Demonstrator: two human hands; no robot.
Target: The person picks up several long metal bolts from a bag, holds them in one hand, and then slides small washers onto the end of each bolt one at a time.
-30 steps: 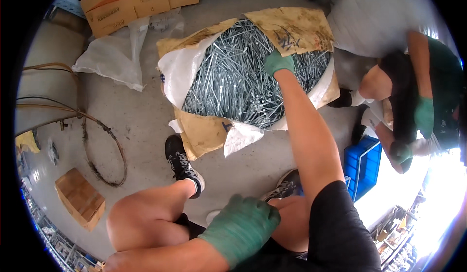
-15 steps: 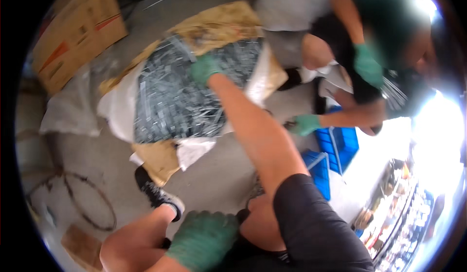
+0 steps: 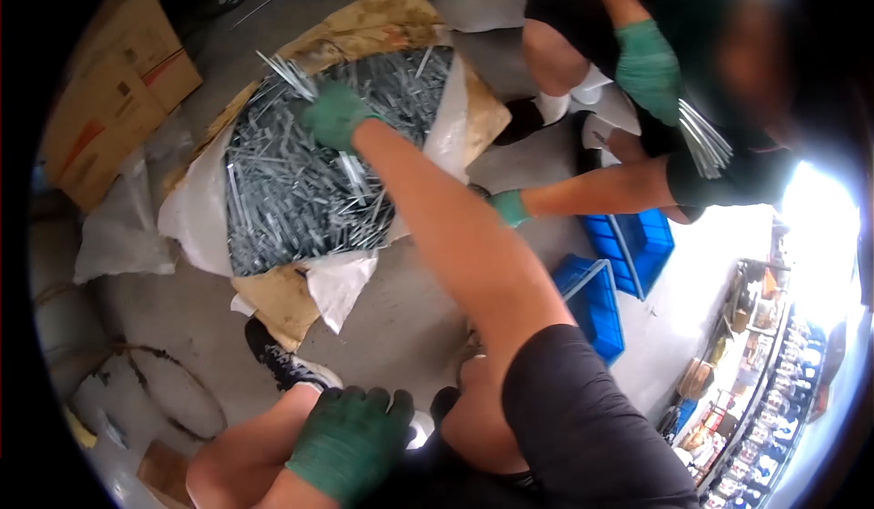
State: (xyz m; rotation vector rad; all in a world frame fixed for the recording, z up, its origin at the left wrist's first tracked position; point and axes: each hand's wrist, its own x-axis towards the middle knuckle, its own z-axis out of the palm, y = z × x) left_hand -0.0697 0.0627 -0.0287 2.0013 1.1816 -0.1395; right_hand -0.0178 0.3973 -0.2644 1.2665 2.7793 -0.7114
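A large heap of thin grey metal strips (image 3: 291, 177) lies in an opened sack (image 3: 196, 222) lined with brown paper. Stretched forward over the heap's far side, my right hand (image 3: 337, 117) in a green glove is closed round a small bundle of metal strips (image 3: 289, 74), whose ends fan out to the upper left. My left hand (image 3: 350, 441), also green-gloved, rests by my bent leg with its fingers apart and nothing visible in it.
A co-worker's gloved hand (image 3: 648, 70) at the right holds metal strips (image 3: 703, 140); their other hand (image 3: 510, 207) is partly hidden by my forearm. Blue crates (image 3: 637, 249) stand near them. Cardboard boxes (image 3: 114, 108) are at the far left, and a looped cord (image 3: 146, 377) lies lower left.
My right hand has shifted left over the heap, and a bundle of strips now sticks out of it. The co-worker's lower hand has reached left behind my forearm. The view has shifted slightly.
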